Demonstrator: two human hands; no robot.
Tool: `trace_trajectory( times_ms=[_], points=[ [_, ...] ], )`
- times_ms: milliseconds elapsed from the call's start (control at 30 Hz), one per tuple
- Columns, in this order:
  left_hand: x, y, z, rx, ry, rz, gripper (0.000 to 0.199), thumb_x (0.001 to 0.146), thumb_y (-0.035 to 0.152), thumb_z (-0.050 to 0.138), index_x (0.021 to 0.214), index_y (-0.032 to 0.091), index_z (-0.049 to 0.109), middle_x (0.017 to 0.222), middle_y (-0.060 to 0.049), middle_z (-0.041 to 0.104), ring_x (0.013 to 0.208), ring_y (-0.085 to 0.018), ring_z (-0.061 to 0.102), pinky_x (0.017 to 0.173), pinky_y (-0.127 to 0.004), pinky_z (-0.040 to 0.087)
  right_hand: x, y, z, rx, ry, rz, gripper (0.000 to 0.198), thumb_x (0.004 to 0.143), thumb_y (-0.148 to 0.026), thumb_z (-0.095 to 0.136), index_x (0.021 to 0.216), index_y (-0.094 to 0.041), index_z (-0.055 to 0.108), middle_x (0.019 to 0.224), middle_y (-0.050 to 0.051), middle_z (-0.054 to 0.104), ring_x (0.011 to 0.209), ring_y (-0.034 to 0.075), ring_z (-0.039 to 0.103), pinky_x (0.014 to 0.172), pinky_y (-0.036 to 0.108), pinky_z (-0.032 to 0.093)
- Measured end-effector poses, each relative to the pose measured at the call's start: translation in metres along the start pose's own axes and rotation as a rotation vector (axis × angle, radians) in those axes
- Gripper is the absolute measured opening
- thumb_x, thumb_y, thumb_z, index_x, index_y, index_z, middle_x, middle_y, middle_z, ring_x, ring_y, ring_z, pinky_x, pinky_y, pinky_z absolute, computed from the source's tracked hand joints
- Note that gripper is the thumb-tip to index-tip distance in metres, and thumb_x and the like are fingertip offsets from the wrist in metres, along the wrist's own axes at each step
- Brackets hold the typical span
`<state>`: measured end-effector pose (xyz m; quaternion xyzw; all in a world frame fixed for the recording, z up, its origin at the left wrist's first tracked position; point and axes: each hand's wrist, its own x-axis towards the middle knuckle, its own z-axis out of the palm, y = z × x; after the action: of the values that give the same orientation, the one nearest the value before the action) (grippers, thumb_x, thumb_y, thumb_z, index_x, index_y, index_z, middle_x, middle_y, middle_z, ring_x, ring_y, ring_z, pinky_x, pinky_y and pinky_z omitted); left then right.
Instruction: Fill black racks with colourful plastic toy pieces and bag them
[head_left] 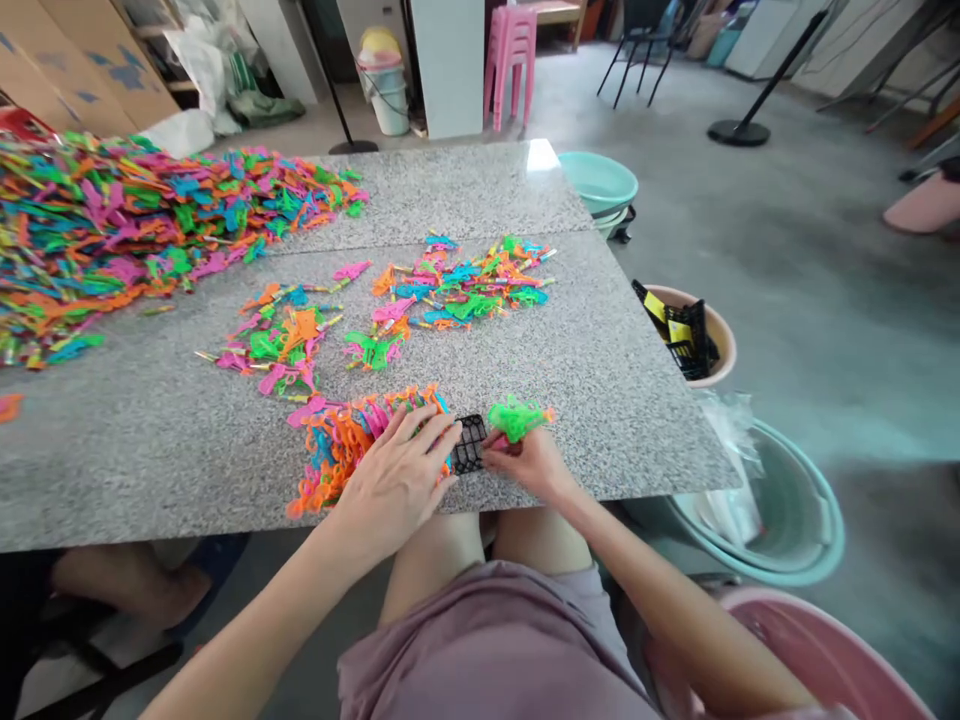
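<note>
My left hand lies flat on a row of orange, pink and blue plastic toy pieces near the front edge of the grey granite table. Its fingertips touch a small black grid frame at the end of that row. My right hand pinches a green plastic toy piece just right of the frame, thumb against the frame's edge. Loose toy pieces lie in small heaps mid-table.
A big heap of coloured pieces fills the table's far left. Right of the table stand a beige bucket of black frames, teal basins and a pink basin. Another person's leg shows under the table.
</note>
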<state>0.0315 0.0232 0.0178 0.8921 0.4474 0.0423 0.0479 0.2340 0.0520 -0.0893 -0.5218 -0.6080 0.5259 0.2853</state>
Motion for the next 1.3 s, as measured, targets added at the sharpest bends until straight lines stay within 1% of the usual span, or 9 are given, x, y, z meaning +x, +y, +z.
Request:
trace_trajectory(
  times_ms=[133, 300, 467, 567, 700, 867, 1000, 1133, 1300],
  points=[
    [-0.001, -0.002, 0.005, 0.008, 0.023, 0.03, 0.038, 0.093, 0.022, 0.055, 0.129, 0.013, 0.055, 0.134, -0.014, 0.057, 0.133, -0.031, 0.043, 0.111, -0.054, 0.039, -0.015, -0.005, 0.029, -0.237, 0.057, -0.084, 0.007, 0.078, -0.023, 0.068, 0.084, -0.021, 0.067, 0.082, 0.003, 0.073, 0.075, 0.019, 0.069, 0.071, 0.029, 0.052],
    [-0.001, -0.001, 0.003, 0.011, 0.017, 0.018, 0.042, 0.09, 0.018, 0.058, 0.131, 0.012, 0.053, 0.136, -0.013, 0.056, 0.132, -0.031, 0.043, 0.111, -0.052, 0.039, -0.003, -0.027, 0.033, -0.658, -0.019, -0.076, 0.01, 0.081, -0.027, 0.067, 0.088, -0.02, 0.068, 0.086, 0.009, 0.073, 0.081, 0.025, 0.069, 0.07, 0.03, 0.048],
    [0.005, 0.003, -0.002, -0.042, 0.036, -0.002, 0.052, 0.086, 0.022, 0.067, 0.134, 0.014, 0.05, 0.128, -0.012, 0.059, 0.125, -0.031, 0.045, 0.107, -0.05, 0.043, -0.009, -0.048, 0.044, -0.799, -0.053, -0.031, 0.022, 0.083, -0.014, 0.06, 0.104, -0.015, 0.065, 0.091, 0.015, 0.073, 0.084, 0.027, 0.07, 0.071, 0.031, 0.048],
    [0.007, 0.004, 0.0, -0.008, 0.044, 0.004, 0.031, 0.087, 0.026, 0.068, 0.117, 0.019, 0.06, 0.121, -0.01, 0.061, 0.122, -0.032, 0.047, 0.102, -0.051, 0.046, -0.015, -0.046, 0.043, -0.749, -0.064, -0.069, 0.025, 0.081, -0.008, 0.059, 0.105, -0.013, 0.063, 0.095, 0.015, 0.072, 0.089, 0.024, 0.069, 0.073, 0.03, 0.048],
    [0.006, 0.001, 0.01, 0.081, 0.066, 0.021, 0.017, 0.091, 0.028, 0.062, 0.106, 0.019, 0.062, 0.122, -0.01, 0.061, 0.125, -0.031, 0.047, 0.104, -0.052, 0.044, 0.016, -0.036, 0.005, -0.547, -0.258, -0.208, 0.024, 0.074, -0.014, 0.073, 0.096, -0.018, 0.066, 0.092, 0.004, 0.071, 0.083, 0.019, 0.067, 0.073, 0.026, 0.048],
    [0.005, 0.001, 0.017, 0.128, 0.09, -0.004, 0.019, 0.09, 0.027, 0.063, 0.108, 0.021, 0.062, 0.122, -0.009, 0.062, 0.124, -0.032, 0.049, 0.102, -0.053, 0.045, 0.124, -0.057, -0.052, -0.868, 0.347, -0.237, 0.04, 0.086, -0.007, 0.055, 0.126, -0.01, 0.057, 0.126, 0.019, 0.059, 0.117, 0.027, 0.053, 0.096, 0.038, 0.043],
    [0.002, 0.0, 0.018, 0.105, 0.108, -0.005, 0.024, 0.088, 0.027, 0.063, 0.111, 0.023, 0.061, 0.126, -0.008, 0.061, 0.124, -0.031, 0.05, 0.104, -0.054, 0.045, 0.185, -0.077, -0.059, -1.097, 0.262, -0.286, 0.032, 0.086, -0.002, 0.048, 0.108, -0.012, 0.069, 0.109, 0.019, 0.068, 0.122, 0.031, 0.047, 0.098, 0.041, 0.039],
    [0.0, 0.002, 0.016, 0.075, 0.096, -0.025, 0.026, 0.087, 0.025, 0.065, 0.112, 0.023, 0.06, 0.128, -0.007, 0.061, 0.125, -0.031, 0.05, 0.103, -0.054, 0.047, 0.171, -0.067, -0.067, -1.096, 0.203, -0.279, 0.027, 0.089, -0.007, 0.048, 0.084, -0.018, 0.071, 0.087, 0.013, 0.07, 0.108, 0.028, 0.055, 0.09, 0.037, 0.04],
    [0.002, 0.003, 0.014, 0.082, 0.121, 0.001, 0.019, 0.091, 0.026, 0.058, 0.11, 0.022, 0.061, 0.121, -0.008, 0.063, 0.123, -0.031, 0.051, 0.102, -0.053, 0.047, 0.12, -0.047, -0.135, -0.962, 0.075, -0.209, 0.024, 0.095, -0.018, 0.046, 0.092, -0.021, 0.07, 0.078, 0.005, 0.069, 0.081, 0.021, 0.058, 0.078, 0.03, 0.04]
  ],
)
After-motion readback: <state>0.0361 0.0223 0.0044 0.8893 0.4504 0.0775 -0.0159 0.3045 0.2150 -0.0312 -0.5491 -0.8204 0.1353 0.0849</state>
